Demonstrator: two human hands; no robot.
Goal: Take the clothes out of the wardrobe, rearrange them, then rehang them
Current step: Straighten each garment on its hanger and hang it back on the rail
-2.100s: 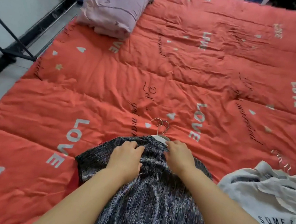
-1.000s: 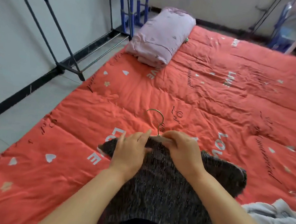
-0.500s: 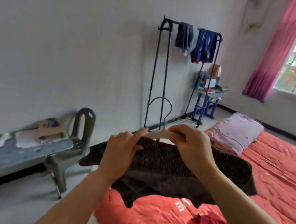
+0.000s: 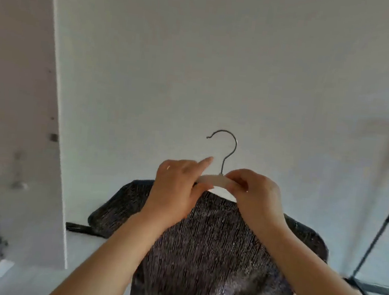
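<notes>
A dark grey shimmery top point(image 4: 213, 252) hangs in the air in front of a white wall, on a white hanger point(image 4: 214, 180) with a metal hook pointing up. My left hand point(image 4: 174, 191) grips the hanger's left shoulder and the top's neckline, with the forefinger stretched toward the hook. My right hand point(image 4: 255, 197) pinches the hanger's right side just beside the hook's base. Both forearms reach up from the bottom of the frame.
A black metal rack leg point(image 4: 381, 229) slants up at the right edge, with its foot near the floor. A white wall corner point(image 4: 55, 132) runs down the left side. Blurred objects lie at the far left.
I lifted the dark top on its hanger off the red quilt and turned away from the bed. It is now held up higher against the white wall.
</notes>
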